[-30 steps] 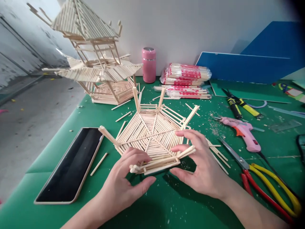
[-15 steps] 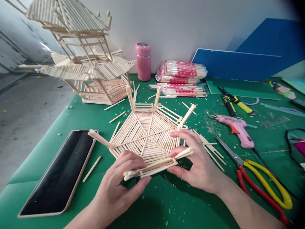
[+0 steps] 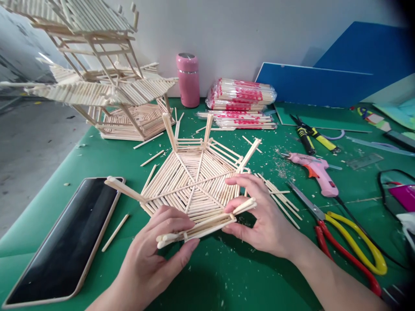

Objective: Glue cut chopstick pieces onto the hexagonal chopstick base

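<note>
Wood is what most things on show are made of. Both hands hold a pale six-sided stick panel, which lies in the middle of the green desk, close to the person. Its near edge looks lifted a little off the desk, and the far edge rests down. The left hand has its grip shut on the near rail, thumb under and fingers on top. The right hand has its grip pinched on the stick end that pokes out at the near right corner. I think the hands sit at the two ends of one edge so the panel does not wobble or twist. The panel looks like a spider web. Thin sticks lie side by side in six wedges, longer sticks run from the middle to each corner, and the corner sticks poke up and out. Tools lie to the right, within easy reach: a pink glue gun and red and yellow handled cutters, with loose thin sticks between them and the panel. A flat black phone lies to the left, and a tall stick tower stands at the far left.
</note>
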The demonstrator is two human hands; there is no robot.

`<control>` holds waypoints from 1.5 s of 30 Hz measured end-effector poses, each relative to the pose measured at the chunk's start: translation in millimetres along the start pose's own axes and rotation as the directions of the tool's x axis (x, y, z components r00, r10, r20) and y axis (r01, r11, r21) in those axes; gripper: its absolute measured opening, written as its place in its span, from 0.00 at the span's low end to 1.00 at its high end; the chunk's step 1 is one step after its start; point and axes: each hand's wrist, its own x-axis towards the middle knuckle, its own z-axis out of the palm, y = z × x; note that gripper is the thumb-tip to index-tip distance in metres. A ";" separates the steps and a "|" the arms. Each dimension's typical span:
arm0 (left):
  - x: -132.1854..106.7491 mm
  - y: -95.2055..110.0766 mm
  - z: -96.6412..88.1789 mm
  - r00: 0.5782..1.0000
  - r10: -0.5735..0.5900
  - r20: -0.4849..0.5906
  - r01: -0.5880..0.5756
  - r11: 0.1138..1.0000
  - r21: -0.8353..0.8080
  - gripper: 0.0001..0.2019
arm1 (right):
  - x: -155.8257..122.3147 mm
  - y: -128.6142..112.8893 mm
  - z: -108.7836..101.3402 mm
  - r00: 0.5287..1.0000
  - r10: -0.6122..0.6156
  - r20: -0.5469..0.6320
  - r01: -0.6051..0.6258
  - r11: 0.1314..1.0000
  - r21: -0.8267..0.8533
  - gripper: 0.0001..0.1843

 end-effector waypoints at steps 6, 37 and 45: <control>-0.3 -1.4 1.8 1.000 0.000 -0.012 0.000 1.000 -0.021 0.10 | 0.0 -1.3 0.3 1.000 0.007 0.003 -0.007 1.000 0.006 0.10; 11.7 5.5 4.3 0.998 -0.005 0.059 0.011 0.994 -0.105 0.06 | -1.7 -3.8 0.0 1.000 -0.013 -0.014 0.014 0.999 0.048 0.10; 12.5 3.9 4.6 0.998 0.001 0.062 0.006 0.995 -0.102 0.06 | -0.1 -3.2 -0.1 1.000 -0.008 -0.016 0.009 0.999 0.046 0.11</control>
